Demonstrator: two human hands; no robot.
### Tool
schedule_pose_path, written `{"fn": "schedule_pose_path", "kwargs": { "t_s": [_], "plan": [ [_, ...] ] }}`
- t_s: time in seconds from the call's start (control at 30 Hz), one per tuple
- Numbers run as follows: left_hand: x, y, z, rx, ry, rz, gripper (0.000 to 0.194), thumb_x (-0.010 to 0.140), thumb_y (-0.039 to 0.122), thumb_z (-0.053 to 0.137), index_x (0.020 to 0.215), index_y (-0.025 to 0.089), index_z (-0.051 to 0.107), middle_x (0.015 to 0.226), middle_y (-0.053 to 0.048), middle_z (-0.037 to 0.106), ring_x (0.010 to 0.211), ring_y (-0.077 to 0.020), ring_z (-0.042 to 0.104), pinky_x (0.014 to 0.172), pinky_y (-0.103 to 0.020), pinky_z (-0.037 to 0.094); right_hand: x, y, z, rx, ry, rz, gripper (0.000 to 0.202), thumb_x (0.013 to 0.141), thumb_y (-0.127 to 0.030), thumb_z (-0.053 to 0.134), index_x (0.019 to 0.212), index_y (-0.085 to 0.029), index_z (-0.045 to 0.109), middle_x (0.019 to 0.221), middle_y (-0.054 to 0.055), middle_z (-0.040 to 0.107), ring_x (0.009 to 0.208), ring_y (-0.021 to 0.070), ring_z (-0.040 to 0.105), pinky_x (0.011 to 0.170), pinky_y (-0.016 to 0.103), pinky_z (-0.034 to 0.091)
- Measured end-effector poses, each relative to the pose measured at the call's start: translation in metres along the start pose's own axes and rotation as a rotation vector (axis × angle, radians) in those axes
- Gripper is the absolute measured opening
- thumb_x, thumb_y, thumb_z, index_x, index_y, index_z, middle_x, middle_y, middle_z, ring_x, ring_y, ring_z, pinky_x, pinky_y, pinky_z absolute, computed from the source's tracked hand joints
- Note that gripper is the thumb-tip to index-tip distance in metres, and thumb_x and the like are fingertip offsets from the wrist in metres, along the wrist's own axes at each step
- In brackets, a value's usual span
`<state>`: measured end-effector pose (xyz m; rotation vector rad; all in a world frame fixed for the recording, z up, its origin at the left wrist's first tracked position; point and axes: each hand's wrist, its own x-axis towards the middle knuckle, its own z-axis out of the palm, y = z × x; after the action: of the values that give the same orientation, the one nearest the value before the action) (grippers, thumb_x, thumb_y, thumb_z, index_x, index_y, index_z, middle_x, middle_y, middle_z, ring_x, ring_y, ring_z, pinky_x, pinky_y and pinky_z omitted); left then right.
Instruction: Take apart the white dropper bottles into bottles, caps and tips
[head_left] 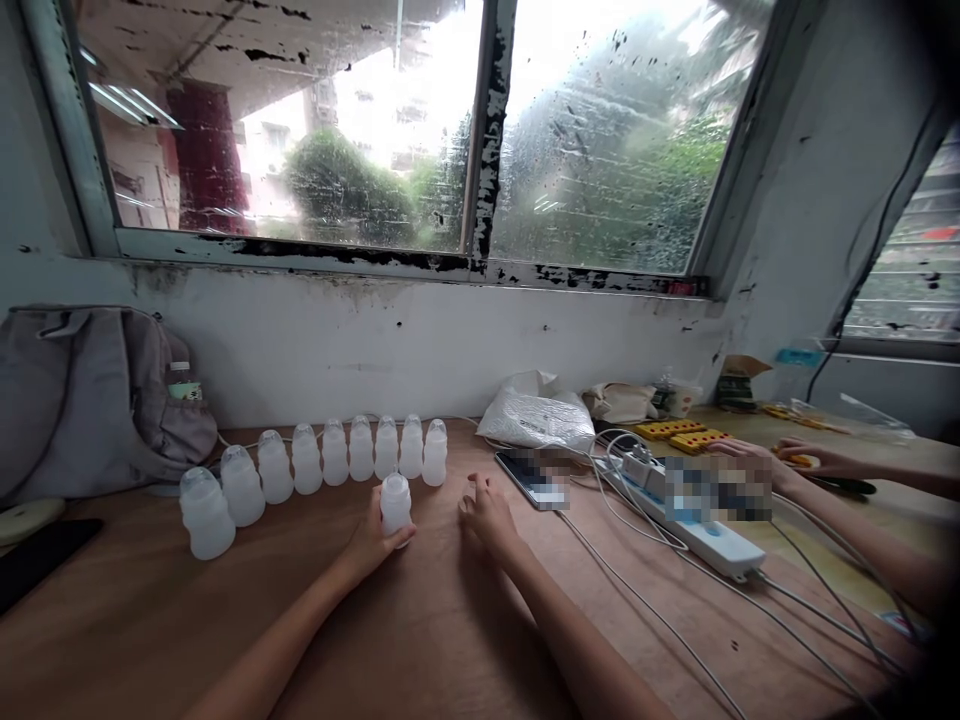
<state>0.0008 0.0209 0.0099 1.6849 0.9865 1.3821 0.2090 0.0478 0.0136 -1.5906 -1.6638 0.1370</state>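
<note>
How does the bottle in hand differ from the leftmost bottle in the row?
The held bottle is gripped by the left hand, while the leftmost bottle stands untouched. The held bottle is apart from the row; the leftmost bottle forms its left end. The hand partly covers the held bottle, while the leftmost bottle is in full view. Both are whitish, with a rounded top.

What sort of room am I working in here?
Probably a small workshop or shared workroom: a row of capped bottles stands on a wooden table, a power strip trails cables across it, and another person's hand is busy farther right.
</note>
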Motion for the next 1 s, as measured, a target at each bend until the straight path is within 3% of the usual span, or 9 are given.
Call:
{"fn": "schedule_pose_path", "kwargs": {
  "t_s": [0.17, 0.3, 0.43, 0.73, 1.0],
  "plan": [
    [0.002, 0.006, -0.004, 0.251, -0.052, 0.082, 0.05, 0.064, 0.037, 0.062, 0.109, 0.02, 0.049, 0.101, -0.006, 0.054, 0.093, -0.0218, 0.052, 0.084, -0.034, 0.039, 0.004, -0.017, -0.002, 0.688, 0.024, 0.108, 0.035, 0.071, -0.039, 0.052, 0.097, -0.017, 0.051, 0.08, 0.006, 0.058, 0.068, 0.0168, 0.055, 0.058, 0.027, 0.043],
    [0.002, 0.006, -0.006, 0.334, -0.044, 0.02, 0.055, 0.063, 0.041, 0.062, 0.112, 0.021, 0.048, 0.099, -0.006, 0.057, 0.091, -0.0215, 0.055, 0.08, -0.032, 0.043, 0.004, -0.023, -0.006, 0.945, 0.088, 0.188, 0.036, 0.07, -0.044, 0.053, 0.095, -0.018, 0.05, 0.076, 0.003, 0.058, 0.066, 0.0146, 0.055, 0.054, 0.024, 0.042],
    [0.0, 0.005, -0.007, 0.332, -0.012, -0.046, 0.046, 0.063, 0.044, 0.061, 0.102, 0.02, 0.051, 0.089, -0.003, 0.061, 0.078, -0.0186, 0.059, 0.07, -0.029, 0.046, 0.001, -0.024, -0.005, 0.958, 0.051, 0.211, 0.035, 0.068, -0.044, 0.056, 0.09, -0.017, 0.052, 0.071, 0.002, 0.057, 0.061, 0.0126, 0.053, 0.049, 0.022, 0.039],
    [0.0, 0.008, -0.009, 0.308, -0.034, 0.052, 0.035, 0.065, 0.04, 0.06, 0.094, 0.02, 0.057, 0.094, -0.004, 0.062, 0.088, -0.019, 0.057, 0.078, -0.029, 0.043, -0.003, -0.029, -0.002, 0.796, -0.044, 0.285, 0.039, 0.063, -0.053, 0.057, 0.069, -0.016, 0.05, 0.05, -0.003, 0.049, 0.038, 0.0075, 0.042, 0.032, 0.018, 0.029],
    [-0.002, 0.011, -0.01, 0.281, -0.079, 0.026, 0.036, 0.065, 0.04, 0.061, 0.094, 0.02, 0.057, 0.093, -0.004, 0.061, 0.084, -0.0182, 0.057, 0.074, -0.027, 0.045, -0.005, -0.03, -0.003, 0.726, -0.164, 0.262, 0.04, 0.067, -0.053, 0.052, 0.072, -0.014, 0.058, 0.042, -0.006, 0.04, 0.032, 0.0055, 0.032, 0.032, 0.019, 0.022]
  ]
}}
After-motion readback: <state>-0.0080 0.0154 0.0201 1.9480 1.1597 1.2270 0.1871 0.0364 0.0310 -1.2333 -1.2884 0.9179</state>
